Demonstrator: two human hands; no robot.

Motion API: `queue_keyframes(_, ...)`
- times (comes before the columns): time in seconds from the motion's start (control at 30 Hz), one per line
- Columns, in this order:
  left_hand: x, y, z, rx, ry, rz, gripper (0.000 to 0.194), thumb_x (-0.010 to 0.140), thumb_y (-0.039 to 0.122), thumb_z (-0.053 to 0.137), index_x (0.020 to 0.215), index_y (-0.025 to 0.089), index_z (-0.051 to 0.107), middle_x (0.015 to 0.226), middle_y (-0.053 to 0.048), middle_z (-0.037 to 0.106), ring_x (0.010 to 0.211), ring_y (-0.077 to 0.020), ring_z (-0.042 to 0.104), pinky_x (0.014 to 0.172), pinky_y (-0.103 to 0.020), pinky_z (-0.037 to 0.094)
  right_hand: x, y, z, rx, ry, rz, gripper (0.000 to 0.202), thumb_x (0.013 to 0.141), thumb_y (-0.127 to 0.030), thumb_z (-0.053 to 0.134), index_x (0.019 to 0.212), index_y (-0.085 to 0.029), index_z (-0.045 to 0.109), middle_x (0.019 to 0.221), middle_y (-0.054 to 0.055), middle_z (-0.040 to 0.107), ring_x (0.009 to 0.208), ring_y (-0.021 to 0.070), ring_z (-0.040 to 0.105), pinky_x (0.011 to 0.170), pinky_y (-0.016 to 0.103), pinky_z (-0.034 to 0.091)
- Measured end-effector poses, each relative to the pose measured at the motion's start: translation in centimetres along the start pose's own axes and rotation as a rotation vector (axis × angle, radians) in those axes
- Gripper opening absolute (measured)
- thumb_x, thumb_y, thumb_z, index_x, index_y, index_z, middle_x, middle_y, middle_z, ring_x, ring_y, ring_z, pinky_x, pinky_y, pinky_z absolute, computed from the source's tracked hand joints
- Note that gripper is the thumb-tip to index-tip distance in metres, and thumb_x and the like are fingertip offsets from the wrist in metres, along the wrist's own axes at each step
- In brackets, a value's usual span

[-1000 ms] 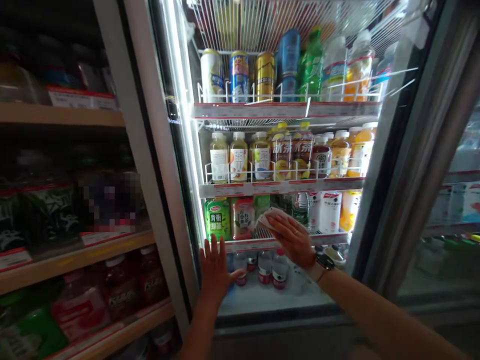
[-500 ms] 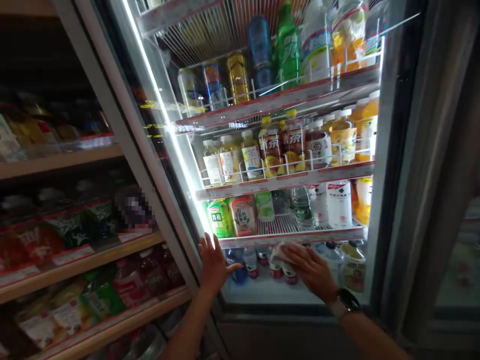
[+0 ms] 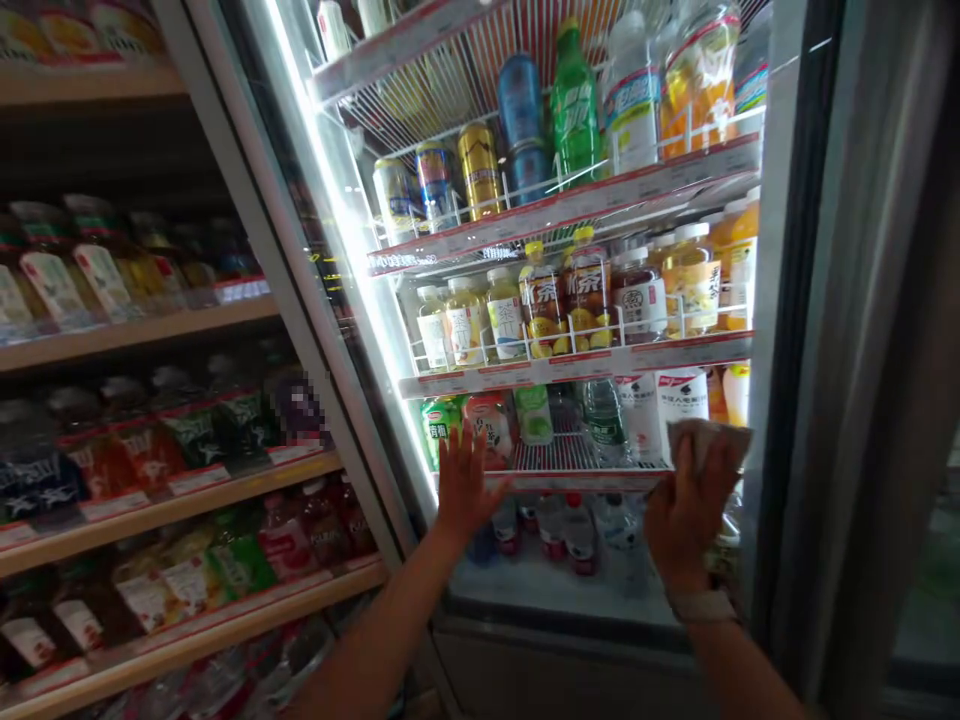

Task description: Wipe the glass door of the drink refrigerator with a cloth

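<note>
Rightward and upward, the right hand [image 3: 686, 510] has carried the cloth [image 3: 707, 443].

The bare left hand [image 3: 466, 485] is raised open, back toward the wearer, its fingers [image 3: 466, 455] pointing upward and spread, the thumb [image 3: 496, 492] reaching out to the right. Its bare forearm [image 3: 375, 630] slants up from below. Well apart, the bare right hand [image 3: 686, 525] is raised, fingers upward and partly bent, above an upright wrist [image 3: 697, 590] and a bare forearm [image 3: 739, 665] leaning left.

R hand [image 3: 686, 515] w/ cloth [image 3: 709, 440] up nr fridge's R side; L hand [image 3: 466, 488] open, fingers spread.
</note>
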State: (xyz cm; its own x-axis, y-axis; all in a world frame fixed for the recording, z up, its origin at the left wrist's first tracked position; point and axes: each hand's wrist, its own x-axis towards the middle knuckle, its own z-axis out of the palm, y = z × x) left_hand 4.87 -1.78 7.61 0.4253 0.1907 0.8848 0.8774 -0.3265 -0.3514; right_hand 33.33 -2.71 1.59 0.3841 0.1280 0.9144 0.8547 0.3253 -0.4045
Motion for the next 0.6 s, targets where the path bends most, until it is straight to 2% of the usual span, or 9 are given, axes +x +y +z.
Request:
queue_keyframes(0.07,1.2,0.0,1.1,0.022,-0.036,0.02,0.084,0.093,0.048,0.054,0.157,0.017,0.008,0.161,-0.016,0.022,0.151,-0.0288,0.013,0.122,-0.052,0.017,-0.9,-2.6,0.7,0.02,-0.055,-0.03,0.064,0.095,-0.018,0.04,0.156,-0.026,0.021,0.164,0.009,0.016,0.15,0.0351,0.016,0.116,0.066,0.02)
queue_keyframes(0.17,1.3,0.0,2.3,0.043,-0.012,0.038,0.081,0.094,0.05,0.048,0.157,0.015,0.01,0.159,-0.016,0.026,0.151,-0.0288,0.014,0.122,-0.052,0.017,-2.7,-6.5,2.0,0.028,-0.144,-0.13,0.067,0.095,-0.015,0.04,0.157,-0.027,0.016,0.164,0.007,0.015,0.151,0.0298,0.014,0.12,0.056,0.019)
queue_keyframes(0.27,0.6,-0.1,2.8,0.05,0.018,0.035,0.082,0.093,0.051,0.048,0.156,0.014,0.012,0.158,-0.017,0.028,0.15,-0.0294,0.017,0.121,-0.052,0.019,-4.8,-9.3,3.1,0.045,-0.24,-0.262,0.068,0.094,-0.012,0.04,0.157,-0.023,0.017,0.162,0.008,0.023,0.151,0.0249,0.015,0.123,0.048,0.014)
queue_keyframes(0.33,0.3,-0.1,2.8,0.054,0.012,0.029,0.079,0.094,0.05,0.047,0.156,0.015,0.013,0.157,-0.017,0.03,0.15,-0.0291,0.02,0.121,-0.051,0.019,-5.6,-10.3,3.4,0.07,-0.29,-0.339,0.067,0.093,-0.011,0.04,0.156,-0.021,0.02,0.159,0.009,0.031,0.151,0.0227,0.017,0.123,0.045,0.012)
queue_keyframes(0.47,0.4,0.0,2.7,0.033,0.008,0.026,0.072,0.096,0.045,0.043,0.156,0.015,0.016,0.157,-0.016,0.032,0.149,-0.0286,0.02,0.12,-0.051,0.02,-4.9,-9.8,3.1,0.085,-0.311,-0.402,0.065,0.092,-0.008,0.04,0.154,-0.025,0.029,0.155,0.006,0.04,0.149,0.0193,0.023,0.124,0.041,0.007)
queue_keyframes(0.53,0.5,0.1,2.7,0.02,0.017,0.025,0.069,0.097,0.04,0.041,0.156,0.015,0.015,0.158,-0.015,0.031,0.15,-0.0279,0.019,0.12,-0.051,0.02,-3.5,-8.2,2.6,0.05,-0.283,-0.36,0.065,0.092,-0.008,0.039,0.153,-0.029,0.031,0.156,0.004,0.038,0.148,0.0203,0.025,0.124,0.045,0.008)
queue_keyframes(0.6,0.5,0.1,2.7,0.016,0.037,0.032,0.068,0.098,0.038,0.04,0.156,0.015,0.014,0.158,-0.015,0.03,0.15,-0.0274,0.017,0.12,-0.05,0.02,-1.9,-5.8,1.8,0.014,-0.186,-0.257,0.067,0.091,-0.008,0.04,0.153,-0.03,0.03,0.16,0.005,0.031,0.148,0.0256,0.025,0.122,0.053,0.012)
